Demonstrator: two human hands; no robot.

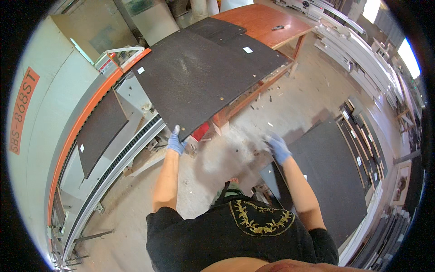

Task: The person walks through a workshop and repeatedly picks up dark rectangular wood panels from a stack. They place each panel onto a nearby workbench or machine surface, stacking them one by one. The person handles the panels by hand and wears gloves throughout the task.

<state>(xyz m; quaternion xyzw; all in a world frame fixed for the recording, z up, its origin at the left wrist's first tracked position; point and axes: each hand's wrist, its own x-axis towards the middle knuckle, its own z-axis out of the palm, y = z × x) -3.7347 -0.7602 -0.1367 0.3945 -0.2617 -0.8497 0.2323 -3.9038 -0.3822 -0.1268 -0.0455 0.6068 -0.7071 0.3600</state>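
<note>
A large dark board (190, 68) lies over a wooden table, its near-left corner reaching out beside the machine. My left hand (176, 142), in a blue-grey glove, grips that corner, thumb on top and fingers at the edge below. My right hand (278, 148), gloved alike, is held out over the floor with its fingers apart and slightly blurred; nothing shows in it. It is nearest to the stack of dark panels (326, 170) on my right. Small round fittings or holes run along the board's near edge, and it bears white labels (247, 50).
An edge-banding machine (30, 129) with an orange rail curves along the left; a smaller dark panel (102, 136) lies in its feed path. The reddish table top (261, 20) carries a small dark tool (277, 28). Offcuts litter the concrete floor (217, 163). White profiles (357, 61) are piled at far right.
</note>
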